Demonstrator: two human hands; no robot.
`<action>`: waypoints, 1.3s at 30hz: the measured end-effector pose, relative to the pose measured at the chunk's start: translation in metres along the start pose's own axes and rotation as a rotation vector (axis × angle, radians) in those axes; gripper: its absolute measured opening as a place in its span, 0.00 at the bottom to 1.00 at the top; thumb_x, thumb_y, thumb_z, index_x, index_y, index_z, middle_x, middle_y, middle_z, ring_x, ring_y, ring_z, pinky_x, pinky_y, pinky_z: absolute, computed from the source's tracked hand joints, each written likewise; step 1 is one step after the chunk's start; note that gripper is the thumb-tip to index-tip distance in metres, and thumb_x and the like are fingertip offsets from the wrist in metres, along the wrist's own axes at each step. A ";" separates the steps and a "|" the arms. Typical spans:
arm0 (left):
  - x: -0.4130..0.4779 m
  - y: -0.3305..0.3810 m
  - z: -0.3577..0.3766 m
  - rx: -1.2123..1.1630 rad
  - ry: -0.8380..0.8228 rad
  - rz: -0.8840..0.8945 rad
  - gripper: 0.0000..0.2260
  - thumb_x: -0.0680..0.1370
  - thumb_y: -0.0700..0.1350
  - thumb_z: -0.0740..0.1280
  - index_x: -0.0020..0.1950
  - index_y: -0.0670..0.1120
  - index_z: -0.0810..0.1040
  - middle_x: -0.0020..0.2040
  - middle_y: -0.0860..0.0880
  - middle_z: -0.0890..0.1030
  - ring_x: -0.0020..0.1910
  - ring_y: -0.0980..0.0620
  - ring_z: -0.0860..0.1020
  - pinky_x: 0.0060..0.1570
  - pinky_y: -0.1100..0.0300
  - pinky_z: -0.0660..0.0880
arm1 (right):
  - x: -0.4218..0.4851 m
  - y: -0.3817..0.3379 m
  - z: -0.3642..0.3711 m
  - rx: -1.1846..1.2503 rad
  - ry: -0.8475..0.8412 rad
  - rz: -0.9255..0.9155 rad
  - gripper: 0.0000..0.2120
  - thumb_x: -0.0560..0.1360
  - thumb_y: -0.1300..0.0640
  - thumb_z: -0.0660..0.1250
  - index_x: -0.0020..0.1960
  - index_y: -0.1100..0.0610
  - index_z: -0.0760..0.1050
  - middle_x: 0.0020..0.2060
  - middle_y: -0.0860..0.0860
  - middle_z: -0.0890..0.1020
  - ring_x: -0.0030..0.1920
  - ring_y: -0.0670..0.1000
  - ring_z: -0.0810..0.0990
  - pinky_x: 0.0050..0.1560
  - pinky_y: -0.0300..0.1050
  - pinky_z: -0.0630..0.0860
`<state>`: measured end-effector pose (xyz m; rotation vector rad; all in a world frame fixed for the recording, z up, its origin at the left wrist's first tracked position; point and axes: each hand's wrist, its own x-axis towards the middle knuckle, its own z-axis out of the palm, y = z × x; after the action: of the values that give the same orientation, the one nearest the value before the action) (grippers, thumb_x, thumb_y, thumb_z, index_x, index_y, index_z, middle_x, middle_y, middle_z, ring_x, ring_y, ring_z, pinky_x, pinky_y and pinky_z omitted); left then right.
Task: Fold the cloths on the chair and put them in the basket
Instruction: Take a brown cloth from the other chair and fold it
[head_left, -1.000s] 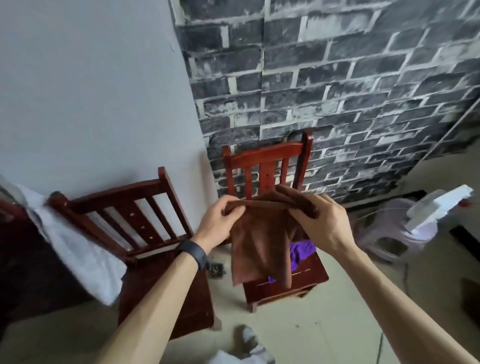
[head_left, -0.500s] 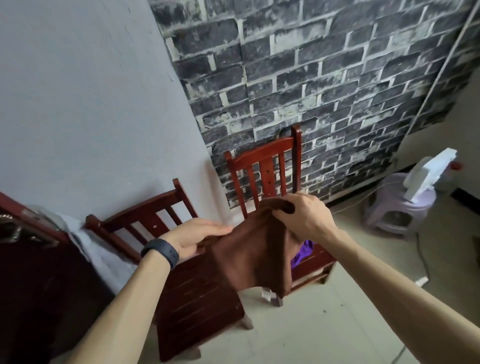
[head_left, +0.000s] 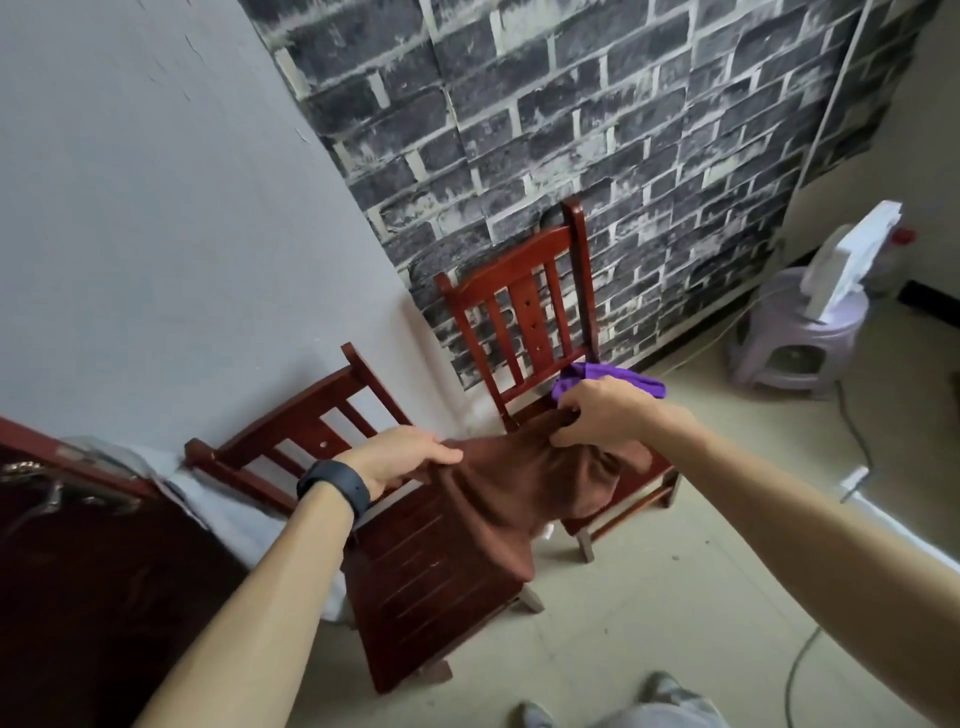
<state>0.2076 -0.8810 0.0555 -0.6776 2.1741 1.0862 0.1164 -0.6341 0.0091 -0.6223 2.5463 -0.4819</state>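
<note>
Lowered toward the chair (head_left: 431, 582) — brown cloth (head_left: 509, 493) gripped by left hand (head_left: 400, 457), right hand (head_left: 597, 415).

A brown cloth (head_left: 511, 499) and a purple cloth (head_left: 613, 378). Two reddish-brown wooden chairs (head_left: 524, 312) (head_left: 431, 587). Wall (head_left: 597, 130) patterned with dark grey bricks and pale mortar lines; beside it plain grey-white wall (head_left: 156, 234). A lilac stool (head_left: 795, 332). A black wristband (head_left: 335, 488).
</note>
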 end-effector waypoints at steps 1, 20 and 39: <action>-0.003 0.005 0.001 -0.054 0.022 0.120 0.04 0.77 0.46 0.70 0.47 0.46 0.82 0.45 0.52 0.83 0.46 0.55 0.79 0.45 0.62 0.69 | 0.003 0.003 0.000 0.044 -0.018 0.008 0.10 0.73 0.41 0.70 0.48 0.45 0.76 0.36 0.43 0.77 0.37 0.46 0.77 0.33 0.39 0.69; -0.025 0.050 0.008 -0.513 -0.092 0.465 0.16 0.83 0.43 0.58 0.69 0.51 0.75 0.64 0.46 0.80 0.60 0.49 0.78 0.50 0.57 0.76 | -0.004 0.050 0.118 1.277 -0.207 0.454 0.26 0.76 0.35 0.63 0.60 0.54 0.80 0.58 0.54 0.83 0.50 0.53 0.82 0.49 0.42 0.74; -0.021 -0.064 -0.018 -0.998 0.384 0.367 0.16 0.81 0.37 0.60 0.67 0.46 0.77 0.61 0.44 0.82 0.62 0.46 0.79 0.59 0.54 0.76 | 0.015 0.051 0.008 1.643 -0.166 0.144 0.13 0.72 0.61 0.61 0.47 0.59 0.84 0.39 0.54 0.82 0.35 0.50 0.76 0.38 0.45 0.69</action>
<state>0.2592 -0.9263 0.0460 -0.9704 1.9902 2.4619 0.0914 -0.6009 -0.0255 0.1650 1.2521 -1.9310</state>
